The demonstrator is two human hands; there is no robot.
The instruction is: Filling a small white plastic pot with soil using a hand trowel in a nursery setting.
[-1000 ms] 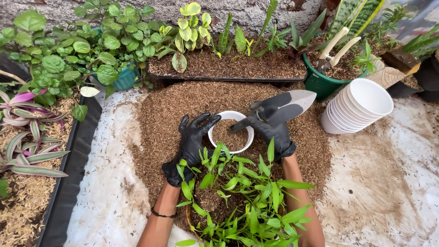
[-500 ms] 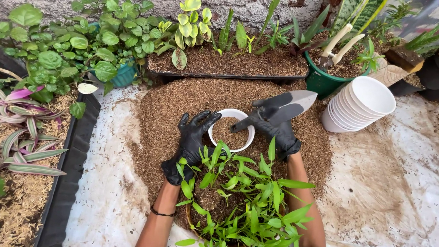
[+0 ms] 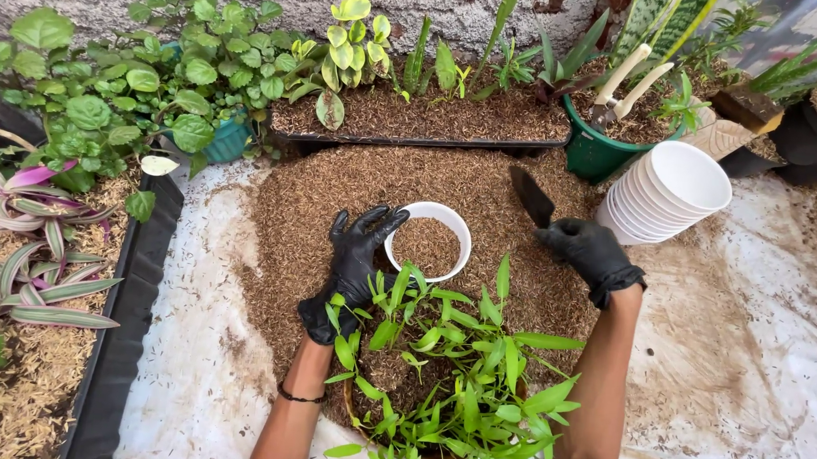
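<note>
Both my hands wear black gloves. My left hand (image 3: 352,259) rests against the left side of a small white pot (image 3: 428,240) filled with brown husk mix, fingers spread. My right hand (image 3: 593,251) grips a dark garden trowel (image 3: 531,196), its blade edge-on and pointing down into the brown husk pile (image 3: 337,190) to the right of the pot. A leafy green seedling clump (image 3: 448,369) in a round basket sits just in front of me, between my forearms.
A stack of white pots (image 3: 672,190) lies on its side at the right. A green pot (image 3: 600,151) holds pale-handled tools. A long black planter (image 3: 422,120) lines the wall. Leafy plants fill the left side, above a black tray (image 3: 128,337). White sheet (image 3: 752,364) covers the ground.
My right hand has swung the trowel away from above the white pot, out to the right, and turned its blade down toward the pile. My left hand has stayed by the pot.
</note>
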